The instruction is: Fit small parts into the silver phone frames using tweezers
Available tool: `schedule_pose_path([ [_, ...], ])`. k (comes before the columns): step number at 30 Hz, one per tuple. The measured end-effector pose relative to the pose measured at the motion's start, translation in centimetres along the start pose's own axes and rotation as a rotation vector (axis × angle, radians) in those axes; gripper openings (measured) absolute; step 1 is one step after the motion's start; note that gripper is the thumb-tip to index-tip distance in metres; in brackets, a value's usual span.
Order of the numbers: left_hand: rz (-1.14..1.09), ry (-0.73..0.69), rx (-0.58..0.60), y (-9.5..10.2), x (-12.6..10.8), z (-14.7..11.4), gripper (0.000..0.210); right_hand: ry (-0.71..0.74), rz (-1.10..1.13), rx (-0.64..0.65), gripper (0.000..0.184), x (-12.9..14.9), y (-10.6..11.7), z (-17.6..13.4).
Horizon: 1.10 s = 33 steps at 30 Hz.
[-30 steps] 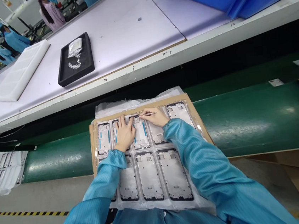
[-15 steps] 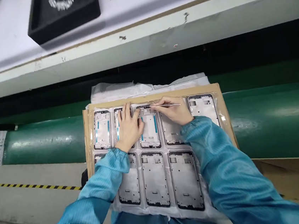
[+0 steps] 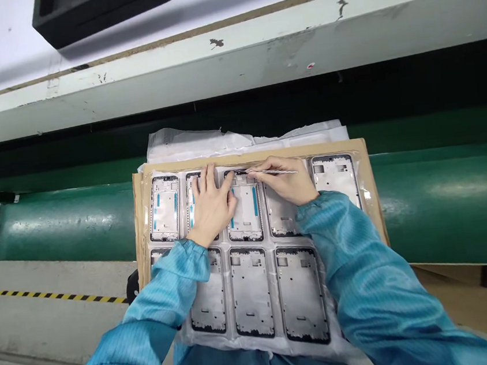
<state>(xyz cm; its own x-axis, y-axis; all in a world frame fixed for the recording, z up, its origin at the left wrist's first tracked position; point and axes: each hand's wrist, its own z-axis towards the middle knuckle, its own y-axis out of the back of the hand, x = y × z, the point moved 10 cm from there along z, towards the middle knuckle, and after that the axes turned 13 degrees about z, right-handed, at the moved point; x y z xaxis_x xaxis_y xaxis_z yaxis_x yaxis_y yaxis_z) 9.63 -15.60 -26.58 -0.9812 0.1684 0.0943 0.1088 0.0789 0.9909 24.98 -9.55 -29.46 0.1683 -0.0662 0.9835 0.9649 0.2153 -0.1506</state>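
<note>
On the plastic tray (image 3: 269, 241), the left hand (image 3: 212, 208) is bracing, fingers apart; the right hand (image 3: 290, 181) is pinching near the top of the third upper-row phone frame (image 3: 244, 208). Precision is probably demanding light pressure on the clamped slender tool (image 3: 275, 171).

Blue-sleeved arms (image 3: 364, 257) converge from eight and four o'clock. The left hand (image 3: 212, 206) lies spread, index finger angled toward one; the right hand (image 3: 290, 181) pinches thumb and fingers, tips toward nine o'clock.
</note>
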Motion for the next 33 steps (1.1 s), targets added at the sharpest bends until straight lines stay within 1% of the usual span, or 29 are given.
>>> schedule_pose_path([
  [3,0.027,-0.002,0.001,0.0,-0.1,0.1,0.049,0.009,0.005,-0.01,0.028,0.1,0.2,0.0],
  [7,0.091,-0.012,0.011,0.1,-0.3,0.2,0.05,0.016,-0.004,0.026,0.026,0.2,-0.6,0.0],
  [9,0.123,-0.018,0.029,0.2,-0.5,0.3,0.052,0.026,0.026,0.013,0.027,0.5,-0.5,0.2],
  [11,0.155,-0.022,0.047,0.3,-0.8,0.4,0.053,0.025,0.086,-0.079,0.029,0.8,1.0,0.4],
  [13,0.185,-0.027,0.064,0.5,-1.1,0.4,0.054,0.038,0.148,-0.238,0.031,1.5,4.0,0.3],
  [15,0.213,-0.04,0.078,0.6,-1.4,0.5,0.054,0.072,0.189,-0.371,0.032,2.6,7.3,-0.5],
  [17,0.235,-0.057,0.081,0.7,-1.8,0.6,0.055,0.094,0.221,-0.427,0.032,3.7,9.7,-2.0],
  [19,0.242,-0.062,0.077,0.8,-2.0,0.7,0.054,0.06,0.197,-0.412,0.032,4.1,10.7,-4.0],
  [20,0.24,-0.057,0.074,0.9,-2.0,0.7,0.054,0.021,0.126,-0.392,0.033,4.0,10.6,-5.2],
  [22,0.231,-0.035,0.067,1.2,-2.1,0.9,0.052,-0.105,-0.164,-0.33,0.03,3.3,9.7,-7.4],
  [24,0.225,-0.01,0.059,1.6,-2.1,1.0,0.05,-0.227,-0.454,-0.269,0.022,2.2,8.3,-9.1],
  [25,0.225,0.001,0.054,1.8,-2.2,1.0,0.05,-0.278,-0.547,-0.246,0.017,1.7,7.6,-9.6],
  [27,0.224,0.014,0.045,2.0,-2.3,1.0,0.049,-0.344,-0.608,-0.224,0.009,0.9,6.5,-10.0],
  [29,0.214,0.021,0.031,2.1,-2.2,0.9,0.049,-0.366,-0.602,-0.218,0.009,0.8,6.1,-9.6],
  [30,0.205,0.024,0.02,2.1,-2.2,0.8,0.049,-0.361,-0.591,-0.209,0.01,1.1,6.0,-9.3],
  [33,0.16,0.039,-0.03,2.2,-1.8,0.4,0.05,-0.293,-0.551,-0.157,0.029,2.7,5.6,-8.3],
])
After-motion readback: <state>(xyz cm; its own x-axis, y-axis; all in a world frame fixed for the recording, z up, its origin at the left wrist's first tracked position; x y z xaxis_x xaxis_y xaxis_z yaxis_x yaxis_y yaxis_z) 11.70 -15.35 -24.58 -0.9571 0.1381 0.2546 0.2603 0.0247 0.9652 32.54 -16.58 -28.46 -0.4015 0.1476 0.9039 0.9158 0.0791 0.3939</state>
